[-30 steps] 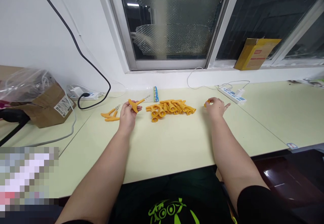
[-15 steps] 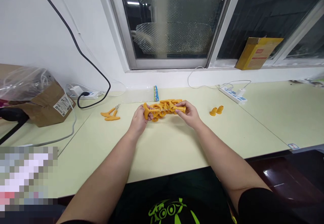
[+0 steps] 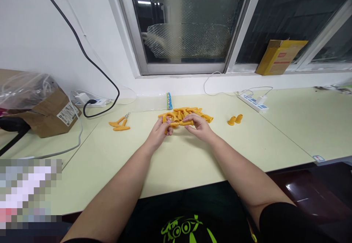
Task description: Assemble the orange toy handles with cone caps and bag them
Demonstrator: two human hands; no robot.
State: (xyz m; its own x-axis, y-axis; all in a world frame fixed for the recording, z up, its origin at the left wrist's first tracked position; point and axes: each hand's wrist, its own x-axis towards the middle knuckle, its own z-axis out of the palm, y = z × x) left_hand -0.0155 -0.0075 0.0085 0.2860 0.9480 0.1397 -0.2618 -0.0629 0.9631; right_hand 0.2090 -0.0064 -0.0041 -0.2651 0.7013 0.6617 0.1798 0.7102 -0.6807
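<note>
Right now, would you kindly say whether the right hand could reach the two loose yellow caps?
Probably yes: nothing appears to block the way from the right hand to the two yellow caps at its right, though it is occupied with a yellow tube.

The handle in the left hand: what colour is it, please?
The handle is yellow-orange, best seen in the head view.

Looks forward and down from a head mount, near above the worktop point(image 3: 181, 158); faces the window point(image 3: 192, 12) beyond; frames both hands point(image 3: 202, 127) close to centre.
</note>
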